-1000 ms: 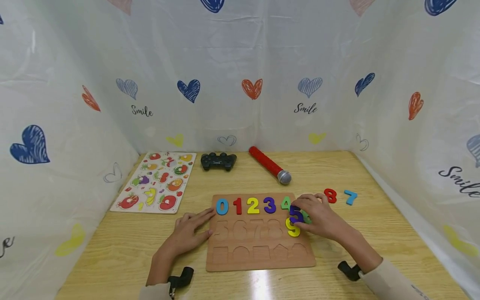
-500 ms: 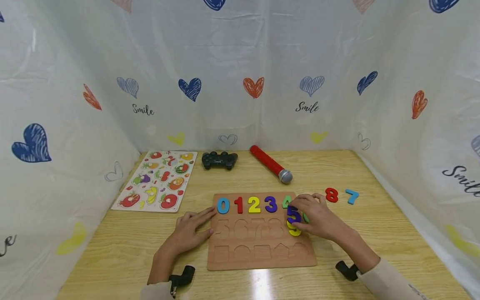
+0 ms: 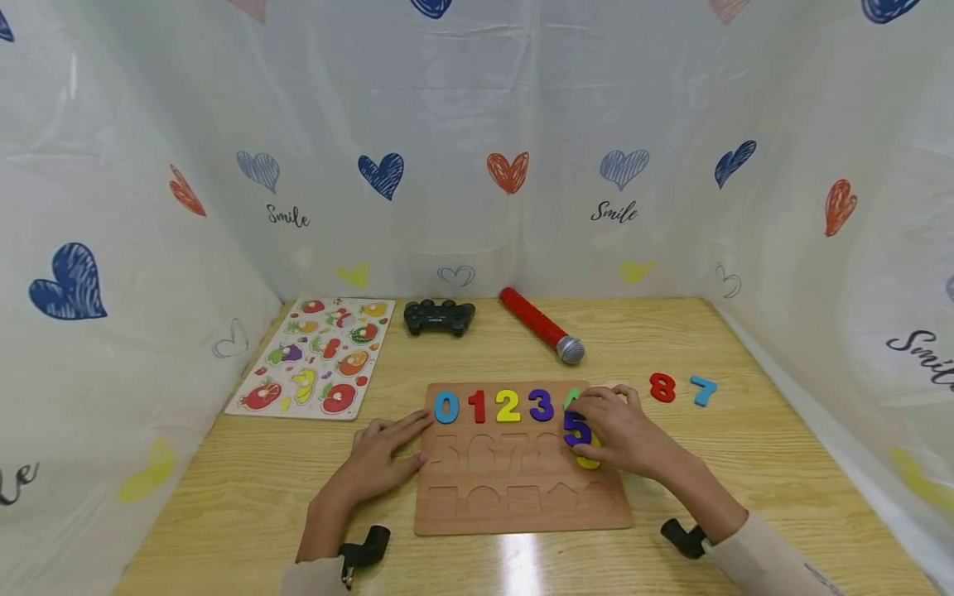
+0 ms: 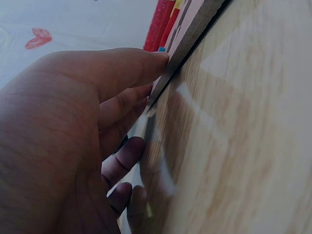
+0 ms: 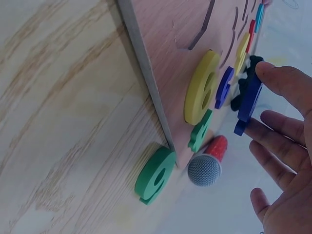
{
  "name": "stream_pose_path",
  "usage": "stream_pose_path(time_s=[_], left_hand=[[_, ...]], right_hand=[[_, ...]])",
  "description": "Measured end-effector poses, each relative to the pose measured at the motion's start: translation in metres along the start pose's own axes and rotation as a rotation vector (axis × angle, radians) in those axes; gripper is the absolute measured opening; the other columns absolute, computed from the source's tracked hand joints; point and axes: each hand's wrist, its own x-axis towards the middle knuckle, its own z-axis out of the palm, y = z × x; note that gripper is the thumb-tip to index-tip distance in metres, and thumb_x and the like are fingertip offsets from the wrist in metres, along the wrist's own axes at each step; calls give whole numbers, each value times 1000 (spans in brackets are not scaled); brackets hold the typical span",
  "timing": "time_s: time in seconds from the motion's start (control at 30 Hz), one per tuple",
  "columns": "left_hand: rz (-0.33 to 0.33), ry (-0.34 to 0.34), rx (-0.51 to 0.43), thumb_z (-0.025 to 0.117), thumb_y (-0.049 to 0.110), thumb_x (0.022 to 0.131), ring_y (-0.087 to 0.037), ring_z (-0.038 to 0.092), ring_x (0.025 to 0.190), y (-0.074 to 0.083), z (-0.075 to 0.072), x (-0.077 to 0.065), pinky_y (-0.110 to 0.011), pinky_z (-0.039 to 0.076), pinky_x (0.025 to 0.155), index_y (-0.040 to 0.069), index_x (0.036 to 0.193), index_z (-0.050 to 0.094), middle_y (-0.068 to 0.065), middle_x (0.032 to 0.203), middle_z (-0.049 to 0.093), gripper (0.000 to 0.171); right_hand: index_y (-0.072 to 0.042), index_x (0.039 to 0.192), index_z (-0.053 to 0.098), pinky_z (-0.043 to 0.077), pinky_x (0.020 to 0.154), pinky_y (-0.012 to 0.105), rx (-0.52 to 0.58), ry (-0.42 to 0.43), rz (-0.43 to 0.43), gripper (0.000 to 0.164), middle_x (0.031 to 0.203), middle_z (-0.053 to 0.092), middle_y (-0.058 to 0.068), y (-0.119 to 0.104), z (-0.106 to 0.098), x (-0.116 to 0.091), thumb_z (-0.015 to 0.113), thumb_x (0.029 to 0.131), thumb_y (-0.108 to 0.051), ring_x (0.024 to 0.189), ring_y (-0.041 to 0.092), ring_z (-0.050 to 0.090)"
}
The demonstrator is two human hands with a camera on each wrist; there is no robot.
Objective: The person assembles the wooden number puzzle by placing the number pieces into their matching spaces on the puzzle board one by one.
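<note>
My right hand [image 3: 626, 430] pinches a purple number 5 [image 3: 576, 429] between thumb and fingers. In the right wrist view the 5 [image 5: 250, 95] is held off the wooden number puzzle board [image 3: 514, 520]. Below it a yellow 9 [image 5: 199, 90] lies on the board, mostly covered in the head view. A green 6 [image 5: 155, 176] rests on the table beside the board's right edge. The top row holds a blue 0 [image 3: 446, 408], red 1, yellow 2, purple 3 [image 3: 541, 405] and partly hidden green 4 [image 5: 200, 131]. My left hand [image 3: 380, 459] touches the board's left edge with extended fingers.
A red 8 [image 3: 662, 387] and a blue 7 [image 3: 704, 390] lie right of the board. Farther back are a red microphone [image 3: 540, 323], a black game controller [image 3: 439, 318] and a fruit puzzle board [image 3: 313, 356]. A heart-printed curtain [image 3: 477, 232] surrounds the table.
My right hand has carried the purple 5 slightly left, over the yellow 9, covering more of it and of the green 4. The left hand stays at the board's edge.
</note>
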Motion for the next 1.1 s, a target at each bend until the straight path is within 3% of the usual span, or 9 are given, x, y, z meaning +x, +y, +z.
stream_pose_path(time_s=[1.1], left_hand=[[4,-15,-8,60,50,97,-16,43,104,1,-2,-1,-47,27,87,30,151,48,9,158,38,59]], right_hand=[[-8,125,68,22,102,60,76,-3,-38,50,122,65,2,-23,6,13,82,84,-33,124,26,50]])
